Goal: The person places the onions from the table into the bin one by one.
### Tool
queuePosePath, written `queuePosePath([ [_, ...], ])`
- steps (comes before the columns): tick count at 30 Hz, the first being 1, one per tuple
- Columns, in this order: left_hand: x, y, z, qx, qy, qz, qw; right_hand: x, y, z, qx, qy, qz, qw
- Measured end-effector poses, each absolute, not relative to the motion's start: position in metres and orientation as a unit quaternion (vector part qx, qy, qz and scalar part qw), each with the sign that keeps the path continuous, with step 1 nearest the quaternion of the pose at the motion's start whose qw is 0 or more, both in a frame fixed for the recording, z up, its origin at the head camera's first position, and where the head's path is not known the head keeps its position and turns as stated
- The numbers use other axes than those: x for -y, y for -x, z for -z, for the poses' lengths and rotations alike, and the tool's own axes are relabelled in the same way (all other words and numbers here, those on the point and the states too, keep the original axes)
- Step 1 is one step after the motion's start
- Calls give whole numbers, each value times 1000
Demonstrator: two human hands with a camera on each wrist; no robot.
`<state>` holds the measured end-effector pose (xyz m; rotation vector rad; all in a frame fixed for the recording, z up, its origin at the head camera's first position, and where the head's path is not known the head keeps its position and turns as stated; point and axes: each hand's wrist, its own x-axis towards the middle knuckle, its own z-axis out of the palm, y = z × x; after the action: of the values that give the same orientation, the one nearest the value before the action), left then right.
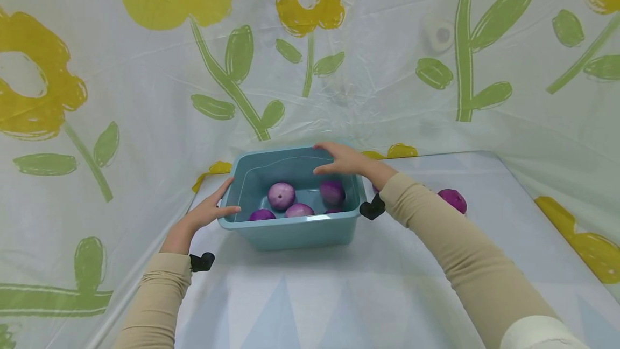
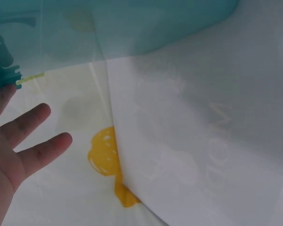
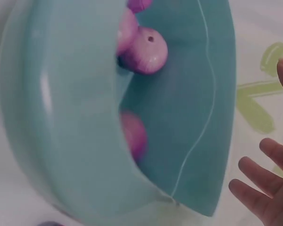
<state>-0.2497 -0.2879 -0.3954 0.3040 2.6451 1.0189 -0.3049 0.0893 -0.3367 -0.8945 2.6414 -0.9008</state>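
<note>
A light blue plastic basin (image 1: 295,235) stands on the table and holds several purple round, onion-like things (image 1: 281,196); one (image 3: 150,51) has a small dark spot. At the basin's left side is my left hand (image 1: 205,213), its thumb over the rim. In the left wrist view its fingers (image 2: 45,153) are spread and nearly straight, one of them touching the basin's edge. My right hand (image 1: 346,159) hovers over the back right part of the basin with thumb and fingers apart. The right wrist view shows the fingers (image 3: 254,176) spread, beside the rim and holding nothing.
Another purple round thing (image 1: 452,200) lies on the table to the right, partly behind my right sleeve. The pale patterned tabletop (image 1: 310,295) ends close behind the basin. A flower-printed sheet (image 1: 378,90) hangs around the back and sides.
</note>
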Motion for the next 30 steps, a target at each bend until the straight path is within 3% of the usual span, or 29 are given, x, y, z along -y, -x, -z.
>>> queuePosePath([
  [9,287,250,396,-918,-105,-354,145,-114,305,328,-902,268,323,96],
  [16,276,236,376,-915,-102,-360,149,-144,300,328,-906,242,338,80],
  [21,287,249,396,-919,-102,-354,144,-175,299,333,-915,217,333,69],
  [30,289,250,398,-919,-100,-354,144,-238,291,351,-931,160,324,57],
])
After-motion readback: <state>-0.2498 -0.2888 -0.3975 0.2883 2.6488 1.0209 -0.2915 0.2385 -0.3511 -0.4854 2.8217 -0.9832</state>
